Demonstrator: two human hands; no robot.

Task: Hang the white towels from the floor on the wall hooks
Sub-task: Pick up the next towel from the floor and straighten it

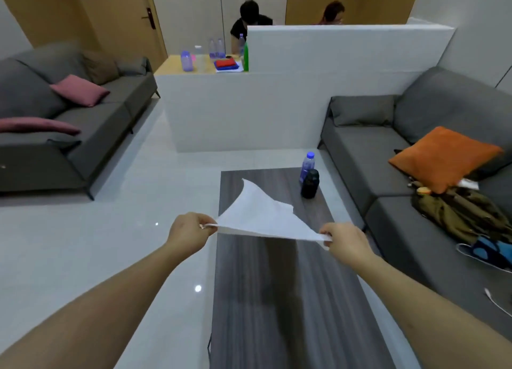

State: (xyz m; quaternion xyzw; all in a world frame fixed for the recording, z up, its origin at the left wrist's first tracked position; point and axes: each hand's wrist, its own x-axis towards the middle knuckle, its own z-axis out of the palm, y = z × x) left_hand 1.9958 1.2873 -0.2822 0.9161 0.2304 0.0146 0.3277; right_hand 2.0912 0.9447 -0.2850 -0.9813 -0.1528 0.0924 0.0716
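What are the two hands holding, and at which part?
A white towel: left hand and right hand each pinch one corner, stretching its edge between them.

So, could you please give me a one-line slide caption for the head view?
Both hands, left and right, stretch a white towel by its corners above a dark table.

Not much to see of the person here, just two arms coming in from the bottom corners of the head view. Both forearms are bare the whole way up to the frame edge, so no sleeves show, and whatever top is worn can't be told. The left hand and right hand are bare too: no gloves, rings, watch or wristband visible on either. Fingernails are too blurry to make out.
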